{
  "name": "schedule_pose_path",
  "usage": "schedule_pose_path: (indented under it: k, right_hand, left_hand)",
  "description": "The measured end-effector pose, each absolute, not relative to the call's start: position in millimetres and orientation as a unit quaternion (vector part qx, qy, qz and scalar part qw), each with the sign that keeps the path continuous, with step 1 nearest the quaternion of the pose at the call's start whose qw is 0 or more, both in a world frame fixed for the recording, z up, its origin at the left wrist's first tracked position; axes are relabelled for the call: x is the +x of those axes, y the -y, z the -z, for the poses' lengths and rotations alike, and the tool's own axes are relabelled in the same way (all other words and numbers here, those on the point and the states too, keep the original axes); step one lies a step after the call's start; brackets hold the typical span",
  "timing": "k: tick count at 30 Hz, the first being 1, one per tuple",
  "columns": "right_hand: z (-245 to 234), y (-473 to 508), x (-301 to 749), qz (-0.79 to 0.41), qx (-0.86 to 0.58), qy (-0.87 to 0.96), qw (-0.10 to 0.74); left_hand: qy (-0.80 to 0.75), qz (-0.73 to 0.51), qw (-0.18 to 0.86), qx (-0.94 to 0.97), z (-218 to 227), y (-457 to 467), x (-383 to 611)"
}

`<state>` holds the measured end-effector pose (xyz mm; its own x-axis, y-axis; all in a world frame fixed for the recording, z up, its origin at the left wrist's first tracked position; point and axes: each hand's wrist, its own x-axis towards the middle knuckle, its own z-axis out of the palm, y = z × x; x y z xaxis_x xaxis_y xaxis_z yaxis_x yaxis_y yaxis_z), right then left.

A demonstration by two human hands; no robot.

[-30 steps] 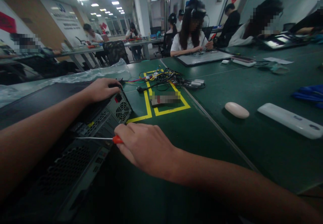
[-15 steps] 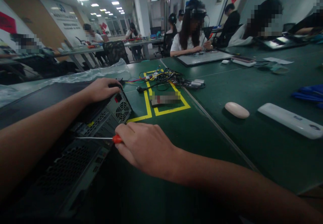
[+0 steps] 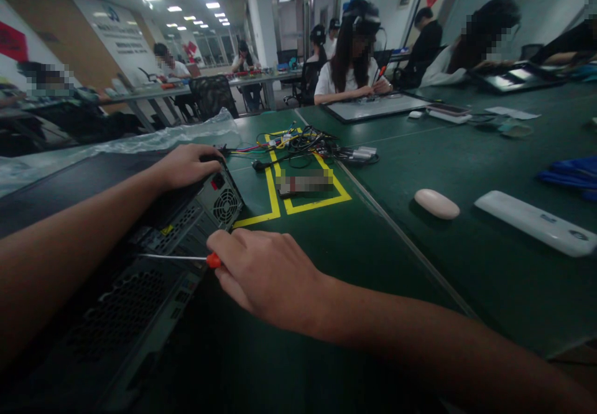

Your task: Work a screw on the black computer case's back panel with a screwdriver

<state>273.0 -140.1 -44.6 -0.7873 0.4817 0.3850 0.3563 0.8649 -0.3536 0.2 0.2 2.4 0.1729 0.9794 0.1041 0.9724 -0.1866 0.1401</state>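
A black computer case (image 3: 133, 289) lies at the left, its grey rear panel with the fan grille (image 3: 226, 206) facing right. My left hand (image 3: 189, 164) rests on the top, its fingers bent over the far rear edge, gripping the case. In my right hand (image 3: 268, 274), closed round its handle, is a screwdriver (image 3: 175, 257) with a red-orange collar. The long shaft points left, nearly level, towards the rear of the case. Its tip ends in the dark area below my left forearm; what it touches there I cannot make out.
Beyond the case lie tangled cables (image 3: 308, 143) and a partly blurred flat item (image 3: 305, 184) by yellow tape (image 3: 321, 204). To the right are a pale oval object (image 3: 437, 204), a long white device (image 3: 536, 222) and blue cloth (image 3: 571, 174). A co-worker (image 3: 357, 59) sits across the table.
My right hand has shifted very slightly left and down, and the screwdriver's handle end sits a little lower. The left hand stays on the case.
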Motion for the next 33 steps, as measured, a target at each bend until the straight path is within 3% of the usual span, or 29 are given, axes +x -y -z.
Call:
schedule_pose_path:
  k: [33]
  right_hand:
    - [36.8, 141.2, 275.6, -0.132, -0.234, 0.936, 0.225]
  left_hand:
    - [-0.645, -0.078, 0.020, 0.760, -1.1, -3.1, -4.2]
